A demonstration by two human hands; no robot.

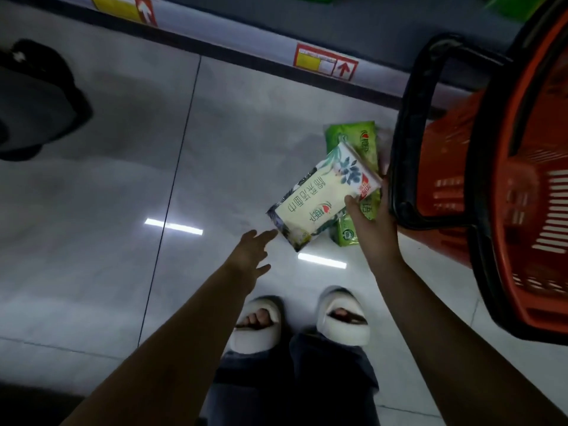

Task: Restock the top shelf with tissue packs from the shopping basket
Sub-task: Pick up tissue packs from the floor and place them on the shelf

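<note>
Gripping a white tissue pack (322,196), the right hand (373,219) hangs beside the basket (491,179); left hand (252,253) is spread open.

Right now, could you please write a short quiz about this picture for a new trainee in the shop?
1. True or false: the right hand holds the white tissue pack.
2. What colour is the shopping basket: A) blue, B) orange-red, C) yellow?
3. Fill in: the open left hand holds ____.

Key
1. True. It grips the pack at one end, above the floor, with a green tissue pack beneath it.
2. B. It has a black handle.
3. Nothing. Its fingers are spread and reach toward the white pack.
</note>
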